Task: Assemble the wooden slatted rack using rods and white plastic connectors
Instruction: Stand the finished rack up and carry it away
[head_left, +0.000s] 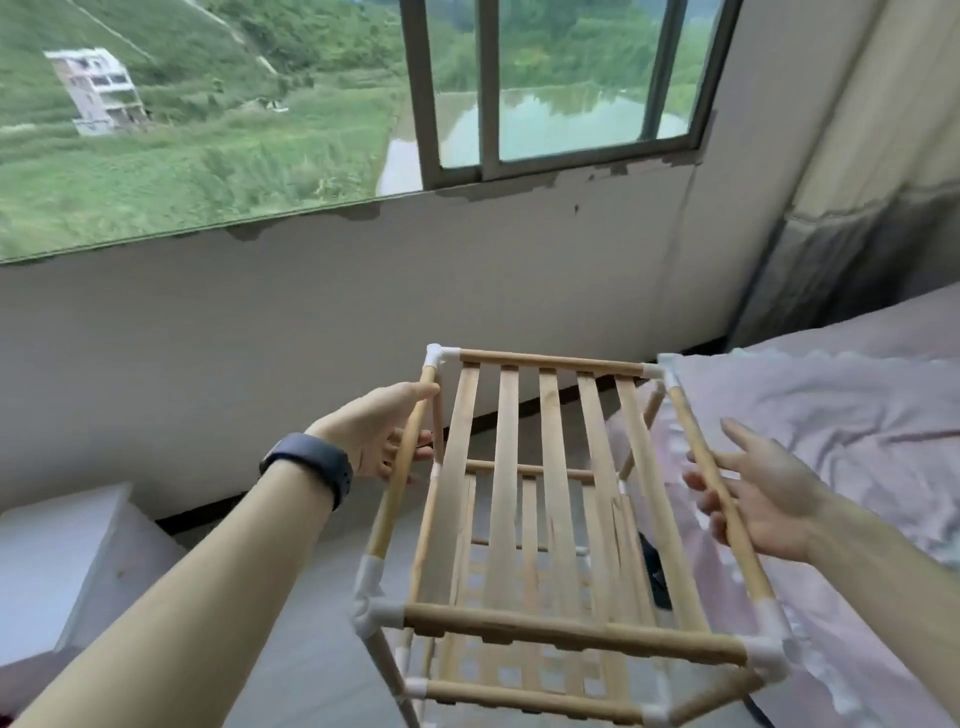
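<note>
The wooden slatted rack is lifted in front of me, its top shelf of several slats facing up and lower shelves showing through beneath. White plastic connectors join the rods at each corner. My left hand grips the left side rod, thumb on top and fingers curled beneath it. On the other side, my right hand lies under the right side rod. Its fingers are nearly straight and carry the rod, while the thumb points up, apart from it.
A bed with a pale pink sheet lies at the right, against the rack's right side. A white box stands at the lower left. The wall and window are ahead. A dark object lies on the floor below the rack.
</note>
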